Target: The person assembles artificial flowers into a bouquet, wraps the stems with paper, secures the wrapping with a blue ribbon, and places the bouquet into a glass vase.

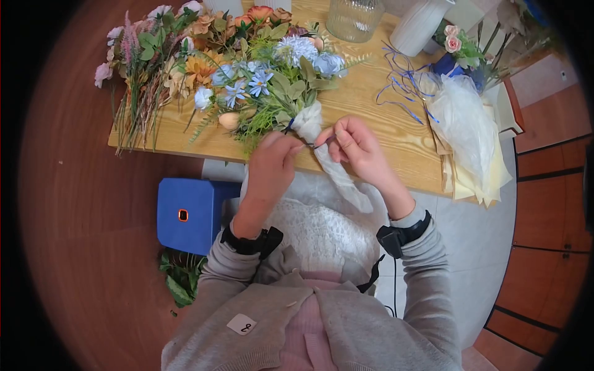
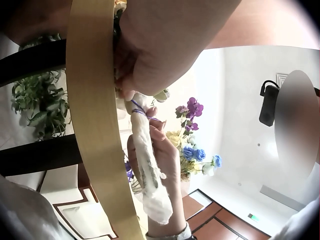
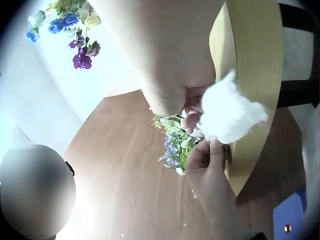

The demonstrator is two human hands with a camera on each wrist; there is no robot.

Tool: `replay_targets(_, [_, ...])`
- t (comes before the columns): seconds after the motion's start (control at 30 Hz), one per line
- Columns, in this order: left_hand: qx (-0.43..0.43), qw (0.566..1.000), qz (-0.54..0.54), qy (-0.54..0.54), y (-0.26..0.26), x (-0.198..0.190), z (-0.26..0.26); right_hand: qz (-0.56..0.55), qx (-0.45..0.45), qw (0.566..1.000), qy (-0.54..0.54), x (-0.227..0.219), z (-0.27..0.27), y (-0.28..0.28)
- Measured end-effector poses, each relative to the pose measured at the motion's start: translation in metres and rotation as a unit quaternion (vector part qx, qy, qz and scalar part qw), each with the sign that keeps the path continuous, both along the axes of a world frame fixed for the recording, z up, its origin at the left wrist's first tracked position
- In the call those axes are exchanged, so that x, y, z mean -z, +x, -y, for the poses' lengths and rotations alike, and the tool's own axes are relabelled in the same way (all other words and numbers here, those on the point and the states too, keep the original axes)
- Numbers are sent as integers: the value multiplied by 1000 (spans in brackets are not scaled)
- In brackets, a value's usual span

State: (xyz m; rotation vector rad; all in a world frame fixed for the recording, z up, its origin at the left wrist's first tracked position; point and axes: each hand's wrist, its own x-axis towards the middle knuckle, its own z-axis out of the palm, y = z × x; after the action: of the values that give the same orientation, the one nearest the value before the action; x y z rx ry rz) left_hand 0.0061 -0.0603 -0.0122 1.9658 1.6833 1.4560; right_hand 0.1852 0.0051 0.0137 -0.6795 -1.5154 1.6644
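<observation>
A bouquet of blue flowers and greenery [image 1: 266, 86] lies at the table's front edge, its stem end wrapped in soft white material [image 1: 337, 176] that hangs past the edge. Thin blue ribbon [image 2: 139, 111] circles the white-wrapped stems. My left hand [image 1: 272, 167] pinches one end of the ribbon between thumb and fingers, on the left of the stems. On the other side my right hand [image 1: 362, 151] pinches the other end, with its fingertips close to the wrapping. In the right wrist view, the white wrapping [image 3: 230, 112] covers part of the fingers.
Pink and orange flowers [image 1: 139, 55] lie at the table's left. Behind stand a ribbed glass vase [image 1: 354, 20] and a white vase [image 1: 421, 26]. Loose blue ribbon [image 1: 402, 80] and crumpled white wrap [image 1: 464, 123] lie on the right. A blue box-shaped stool [image 1: 189, 213] stands below.
</observation>
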Motion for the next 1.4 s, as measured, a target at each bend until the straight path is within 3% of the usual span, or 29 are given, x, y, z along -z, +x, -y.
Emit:
replay_targets(0.07, [-5, 1000, 9, 1, 0, 1, 0, 12, -7, 1000, -9, -3, 0, -2])
replay_targets(0.13, [-5, 1000, 3, -20, 1, -4, 4, 213, 32, 948, 233, -12, 1, -5])
replay_targets(0.3, [6, 997, -3, -79, 7, -20, 17, 216, 38, 953, 209, -7, 2, -7])
replay_targets(0.4, [22, 999, 26, -6, 11, -24, 20, 230, 30, 945, 232, -10, 4, -5])
replay_targets(0.47, [21, 997, -40, 60, 11, -27, 20, 222, 27, 939, 261, -12, 5, -4])
replay_targets(0.53, [24, 995, -66, 68, 12, -36, 21, 251, 22, 912, 325, -20, 10, -2])
replay_targets(0.67, [47, 989, -110, 87, 16, -47, 20, 255, -1, 920, 299, -32, 17, -2])
replay_targets(0.73, [79, 984, -111, 113, 16, -49, 15, 223, 28, 905, 361, -22, 15, -3])
replay_targets(0.8, [111, 978, -112, 138, 20, -49, 13, 219, 38, 905, 363, -18, 13, -3])
replay_targets(0.87, [44, 982, 110, 148, 29, -44, 13, 215, 48, 905, 363, -14, 11, -2])
replay_targets(0.97, [4, 962, 201, 183, 26, -35, 13, 205, 29, 931, 302, -8, 6, 2])
replay_targets(1.0, [4, 962, 200, 183, 23, -29, 12, 185, 22, 940, 286, -6, 4, 2])
replay_targets(1.07, [-1, 986, -29, 164, 17, -19, 6, 164, 14, 949, 271, -5, 3, 2])
replay_targets(1.1, [-2, 986, -29, 164, 18, -22, 5, 172, 19, 940, 293, -7, 3, 2])
replay_targets(1.17, [27, 996, -44, 65, 23, -28, 3, 181, 23, 931, 315, -7, 2, 0])
replay_targets(1.23, [16, 998, -21, 57, 24, -23, 0, 162, 13, 956, 244, -4, 1, 1])
replay_targets(1.4, [31, 997, -32, 65, 19, -20, -9, 167, 9, 959, 229, -4, -1, 2])
